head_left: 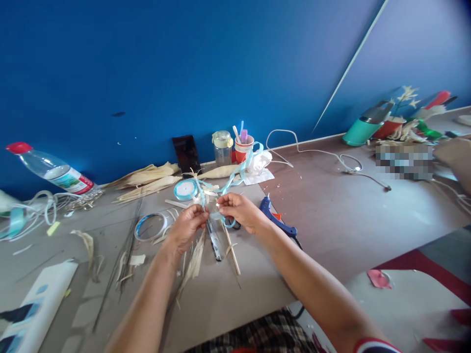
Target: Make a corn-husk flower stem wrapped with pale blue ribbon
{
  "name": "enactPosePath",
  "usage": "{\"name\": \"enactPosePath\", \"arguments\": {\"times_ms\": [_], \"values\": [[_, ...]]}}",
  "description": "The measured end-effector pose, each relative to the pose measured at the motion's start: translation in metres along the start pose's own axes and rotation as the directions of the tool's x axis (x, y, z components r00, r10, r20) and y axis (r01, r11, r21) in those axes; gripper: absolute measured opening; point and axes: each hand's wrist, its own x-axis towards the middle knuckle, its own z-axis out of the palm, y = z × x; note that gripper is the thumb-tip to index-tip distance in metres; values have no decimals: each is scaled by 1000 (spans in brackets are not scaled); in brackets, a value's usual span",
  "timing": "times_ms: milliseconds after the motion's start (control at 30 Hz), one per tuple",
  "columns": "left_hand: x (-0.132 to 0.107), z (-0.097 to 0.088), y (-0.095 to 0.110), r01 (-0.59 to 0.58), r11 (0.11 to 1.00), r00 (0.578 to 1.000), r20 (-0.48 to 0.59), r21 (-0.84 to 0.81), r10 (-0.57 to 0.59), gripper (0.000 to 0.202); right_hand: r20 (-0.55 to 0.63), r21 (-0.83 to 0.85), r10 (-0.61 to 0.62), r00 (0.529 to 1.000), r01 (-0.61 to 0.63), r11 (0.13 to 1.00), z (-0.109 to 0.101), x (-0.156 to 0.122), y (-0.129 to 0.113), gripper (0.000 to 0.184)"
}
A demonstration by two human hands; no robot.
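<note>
My left hand (187, 226) and my right hand (240, 210) meet over a grey board (235, 289), both pinched on a light blue ribbon (239, 170). The ribbon runs up and back from my fingers toward a ribbon spool (185, 189) lying flat just behind them. Dried straw-coloured husk strips (195, 260) hang below my left hand. A thin wooden stick (231, 250) and a dark pen-like tool (214, 241) lie under my hands.
A blue glue gun (276, 221) lies right of my right hand. Behind stand a red cup with tools (243, 147), a clear jar (222, 146), a dark phone (187, 153) and husks (147, 179). A water bottle (55, 171) lies at the left, a white cable (331, 156) at the right.
</note>
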Motion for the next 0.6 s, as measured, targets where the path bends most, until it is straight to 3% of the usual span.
{"name": "enactPosePath", "arguments": {"times_ms": [100,233,433,533,600], "values": [[1,-3,0,0,1000,1000,-1,-8,0,26,-61,-127,-110,992,101,987,-4,-1,-8,13],[1,-6,-1,-3,1000,999,35,-17,4,28,-46,-197,-188,981,176,964,-12,-11,-29,15],[-1,-9,1,0,1000,999,39,-10,0,29,-68,-384,-205,976,164,909,-45,-41,-47,17],[0,-10,1,1,1000,999,51,-6,0,31,-114,-565,-190,975,94,820,-60,-50,-37,18],[1,-10,0,2,1000,998,55,-9,-2,31,-97,-707,-199,975,73,703,-61,-50,-27,16]]}}
